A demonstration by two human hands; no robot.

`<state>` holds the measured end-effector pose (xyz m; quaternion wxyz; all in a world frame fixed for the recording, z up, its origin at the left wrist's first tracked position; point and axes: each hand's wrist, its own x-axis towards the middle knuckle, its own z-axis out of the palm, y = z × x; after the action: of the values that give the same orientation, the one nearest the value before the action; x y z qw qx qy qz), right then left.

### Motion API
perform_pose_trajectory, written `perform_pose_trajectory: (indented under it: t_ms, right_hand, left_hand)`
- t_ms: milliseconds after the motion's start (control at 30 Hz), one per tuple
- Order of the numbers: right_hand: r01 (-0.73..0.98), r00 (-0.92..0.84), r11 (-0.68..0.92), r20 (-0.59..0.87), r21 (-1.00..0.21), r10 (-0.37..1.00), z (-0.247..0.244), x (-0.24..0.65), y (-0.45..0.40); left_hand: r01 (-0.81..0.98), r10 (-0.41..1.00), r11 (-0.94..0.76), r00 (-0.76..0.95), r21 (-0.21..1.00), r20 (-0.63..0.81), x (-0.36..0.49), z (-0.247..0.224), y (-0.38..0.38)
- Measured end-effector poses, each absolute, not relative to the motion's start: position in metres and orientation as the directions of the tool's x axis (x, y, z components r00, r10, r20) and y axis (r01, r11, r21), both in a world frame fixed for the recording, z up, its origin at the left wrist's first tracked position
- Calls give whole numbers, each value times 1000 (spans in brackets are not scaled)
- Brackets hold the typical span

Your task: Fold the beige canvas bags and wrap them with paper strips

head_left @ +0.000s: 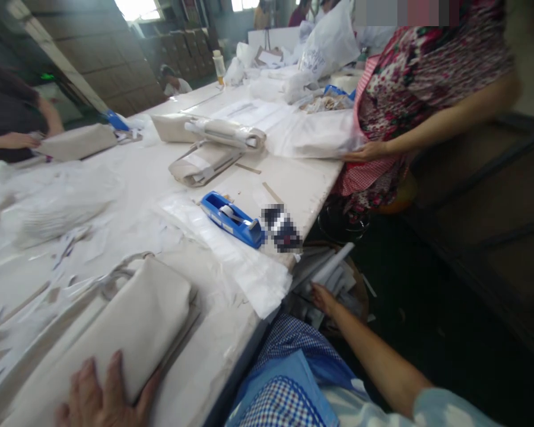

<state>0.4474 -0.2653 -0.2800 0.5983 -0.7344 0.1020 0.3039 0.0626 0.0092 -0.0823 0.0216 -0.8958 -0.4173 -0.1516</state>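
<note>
My left hand [100, 394] lies on a folded cream bag [137, 308] at the table's near left, its fingers spread over the fabric. The bag's handles [122, 273] show along its upper edge. Off the table's right edge, my right hand [324, 299] reaches low, fingers curled together, at a round bin [360, 296] full of white scraps. A white rolled sheet [331, 265] is right by its fingertips; whether they grip it is unclear. Clear plastic sleeves [231, 261] lie between the bag and a blue tape dispenser [234, 220].
Several folded cream bags [209, 160] lie mid-table. A co-worker at the right has a hand [365, 152] on a plastic-wrapped bag [320, 135]. Another person's hand [22, 141] is at far left. Plastic sheets [62, 201] cover the left side. A blurred-out object [282, 228] sits near the corner.
</note>
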Motion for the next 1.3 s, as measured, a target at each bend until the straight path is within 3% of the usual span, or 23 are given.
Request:
perform_pose_trajectory:
  t_ms: [100, 233, 333, 433, 533, 700, 900, 1000, 1100, 1300]
  right_hand:
    - [-361, 890, -254, -413, -897, 192, -255, 440, -290]
    - [-194, 962, -222, -229, -956, 148, -200, 460, -311]
    - [62, 906, -333, -88, -941, 415, -142, 477, -304]
    - [559, 546, -262, 111, -787, 830, -86, 471, -272]
    - [849, 127, 1, 206, -528, 970, -51, 436, -223]
    - [933, -92, 224, 415, -283, 905, -47, 361, -132]
    - [952, -86, 228, 540, -203, 837, -73, 307, -54]
    - [961, -55, 202, 582, -190, 811, -86, 302, -38]
    - [949, -70, 245, 623, -200, 779, -93, 311, -38]
    - [871, -8, 361, 725, -333, 689, -72, 325, -61]
  left_hand:
    - [783, 737, -618, 548, 67, 396, 75, -73, -1]
    - [779, 720, -626, 573, 11, 392, 70, -76, 6]
    - [742, 695, -670, 639, -24, 329, 57, -73, 14]
    - [708, 681, -706, 692, -36, 240, 48, -61, 19]
    - [691, 677, -723, 715, -27, 173, 46, -44, 25]
    - [697, 697, -716, 717, 44, -9, 47, -15, 37]
    - [718, 692, -685, 694, 126, -197, 49, 4, 45]
    - [707, 691, -698, 706, 111, -151, 49, -5, 42]
    - [705, 706, -706, 708, 68, -13, 49, -24, 36]
    - [720, 710, -694, 682, 7, 176, 48, -52, 22]
